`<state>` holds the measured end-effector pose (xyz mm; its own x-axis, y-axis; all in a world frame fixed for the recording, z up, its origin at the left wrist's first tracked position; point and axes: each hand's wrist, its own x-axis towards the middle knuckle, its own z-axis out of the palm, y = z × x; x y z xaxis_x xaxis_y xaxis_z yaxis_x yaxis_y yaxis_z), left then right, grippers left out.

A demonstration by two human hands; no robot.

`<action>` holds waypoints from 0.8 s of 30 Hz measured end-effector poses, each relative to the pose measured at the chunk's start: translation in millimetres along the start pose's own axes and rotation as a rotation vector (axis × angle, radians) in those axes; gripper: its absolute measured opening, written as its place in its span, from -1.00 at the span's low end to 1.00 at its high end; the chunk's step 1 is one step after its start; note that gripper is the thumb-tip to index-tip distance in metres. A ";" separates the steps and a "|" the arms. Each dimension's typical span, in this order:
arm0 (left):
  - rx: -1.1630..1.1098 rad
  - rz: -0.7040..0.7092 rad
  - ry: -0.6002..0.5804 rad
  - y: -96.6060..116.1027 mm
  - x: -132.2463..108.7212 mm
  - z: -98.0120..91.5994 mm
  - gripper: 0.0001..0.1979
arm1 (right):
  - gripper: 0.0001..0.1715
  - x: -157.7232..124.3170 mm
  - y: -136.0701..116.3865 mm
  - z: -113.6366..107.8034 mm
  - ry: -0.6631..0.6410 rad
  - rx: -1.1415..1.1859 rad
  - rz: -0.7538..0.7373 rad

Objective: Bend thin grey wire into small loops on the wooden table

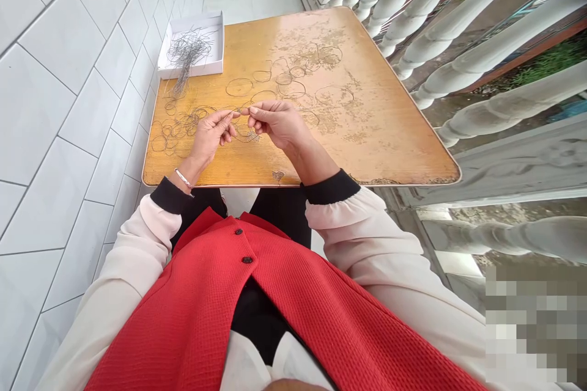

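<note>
Closest in, a red vest [206,311] over pale sleeves with black cuffs can be seen, and a thin bracelet [184,178] is worn on the left wrist. Just past that, the left hand [210,132] and right hand [276,123] are held low over the near part of the wooden table [376,140], fingertips almost meeting. A short bit of thin wire [239,110] is pinched between them, each hand's thumb and fingers closed on one end of it.

A tangle of finished wire rings [177,130] is piled on the table just left of the left hand. More loose rings [285,77] are spread out further back, mid-table. At the far left corner a white box [193,69] is set, with a bundle of straight wires [186,52] spilling over its front edge. A white balustrade [458,18] runs along the right.
</note>
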<state>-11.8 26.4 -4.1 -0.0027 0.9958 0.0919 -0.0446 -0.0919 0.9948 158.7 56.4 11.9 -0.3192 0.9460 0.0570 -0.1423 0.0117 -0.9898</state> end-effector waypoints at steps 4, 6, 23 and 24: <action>0.011 0.005 -0.012 4.2 -3.9 3.2 -0.81 | -0.84 -3.2 -4.9 3.2 0.036 -0.066 -0.065; 0.037 0.008 -0.023 5.4 -5.4 5.0 -0.82 | -0.87 -3.9 -6.7 6.1 0.053 -0.114 -0.106; 0.067 0.014 -0.016 1.9 -1.2 5.7 -0.81 | -0.86 -0.9 -4.4 1.1 0.057 -0.017 0.007; 0.072 0.013 -0.002 2.4 -1.6 5.4 -0.80 | -0.88 -2.3 -3.4 -0.1 0.076 -0.028 -0.011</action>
<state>-6.6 24.5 -1.6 -0.0007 0.9945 0.1048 0.0276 -0.1047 0.9941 160.0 54.2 15.1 -0.2459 0.9675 0.0588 -0.1184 0.0302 -0.9925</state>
